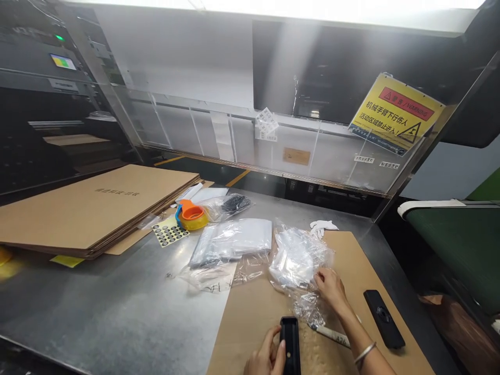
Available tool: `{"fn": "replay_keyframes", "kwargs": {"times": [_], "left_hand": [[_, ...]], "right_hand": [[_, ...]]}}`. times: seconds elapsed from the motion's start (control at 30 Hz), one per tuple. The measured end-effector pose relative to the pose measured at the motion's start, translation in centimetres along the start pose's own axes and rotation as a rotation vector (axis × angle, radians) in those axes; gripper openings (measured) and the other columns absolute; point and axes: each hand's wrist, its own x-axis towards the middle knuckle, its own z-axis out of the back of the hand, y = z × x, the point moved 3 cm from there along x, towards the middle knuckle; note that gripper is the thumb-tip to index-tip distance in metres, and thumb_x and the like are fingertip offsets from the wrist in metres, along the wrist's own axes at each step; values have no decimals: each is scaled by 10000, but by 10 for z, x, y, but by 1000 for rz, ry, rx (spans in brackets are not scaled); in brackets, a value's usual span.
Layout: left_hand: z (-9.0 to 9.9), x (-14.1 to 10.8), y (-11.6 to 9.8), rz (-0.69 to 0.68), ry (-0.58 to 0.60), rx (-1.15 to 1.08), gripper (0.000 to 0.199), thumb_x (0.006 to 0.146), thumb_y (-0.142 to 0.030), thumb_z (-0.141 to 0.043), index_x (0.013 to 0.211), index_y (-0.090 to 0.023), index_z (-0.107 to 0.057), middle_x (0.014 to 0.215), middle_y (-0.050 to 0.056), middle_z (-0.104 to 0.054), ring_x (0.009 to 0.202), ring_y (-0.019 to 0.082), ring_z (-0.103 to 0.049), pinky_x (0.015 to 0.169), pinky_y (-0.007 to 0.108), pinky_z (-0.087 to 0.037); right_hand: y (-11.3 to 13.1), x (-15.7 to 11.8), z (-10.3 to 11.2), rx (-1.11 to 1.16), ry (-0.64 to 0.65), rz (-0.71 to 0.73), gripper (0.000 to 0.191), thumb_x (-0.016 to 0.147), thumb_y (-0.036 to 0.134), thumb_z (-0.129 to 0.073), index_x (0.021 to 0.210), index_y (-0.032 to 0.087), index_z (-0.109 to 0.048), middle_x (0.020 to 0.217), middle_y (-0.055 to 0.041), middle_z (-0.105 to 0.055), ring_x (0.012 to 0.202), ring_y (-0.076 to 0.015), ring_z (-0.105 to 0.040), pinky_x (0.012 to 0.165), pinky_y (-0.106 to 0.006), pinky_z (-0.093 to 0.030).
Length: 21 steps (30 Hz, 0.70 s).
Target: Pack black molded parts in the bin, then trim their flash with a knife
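My left hand (pixel 267 355) is closed around a black, narrow, hollow rectangular part (pixel 289 341) over the cardboard at the bottom of the view. Up and to the right, my right hand (pixel 330 286) has its fingers pinched at the edge of a pile of clear plastic bags (pixel 297 258). Below that pile lies crumpled clear plastic (pixel 308 307). A tool with a white wrapped handle (pixel 332 335) marked in black lies partly beneath my right forearm. Right of the forearm, a black oblong part with a round middle (pixel 384 319) rests on the cardboard sheet (pixel 250 317).
Stacked flat cardboard (pixel 101 203) covers the left of the metal table (pixel 117 317). Beside it are a tape dispenser (pixel 193 215) and a sticker sheet (pixel 171 232). Packed plastic bags (pixel 238 237) and a white glove (pixel 323 226) lie mid-table. A green conveyor (pixel 457 245) stands right.
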Motion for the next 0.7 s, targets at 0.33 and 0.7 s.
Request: {"fn": "replay_keyframes", "kwargs": {"times": [0.33,0.7], "left_hand": [[-5,12,-65,9,81,-420,371,769,-429,-527,985,-139,-613,560,-15,-504,537,142,-437,538,244,-293],[-22,22,-83,170,193,-827,522,666,-578,-605,923,-126,-558,613,-21,-523,450,80,-426,423,196,-295]], "right_hand": [[-12,-40,11,391,-7,-90,381,835,390,-431,912,121,-690,613,-36,-653,595,-179,-607,581,-272,-465],[25,-74,30,312,-46,65,242,835,366,-518,658,205,-554,733,-34,-580,790,-206,-522,719,-328,-408]]}}
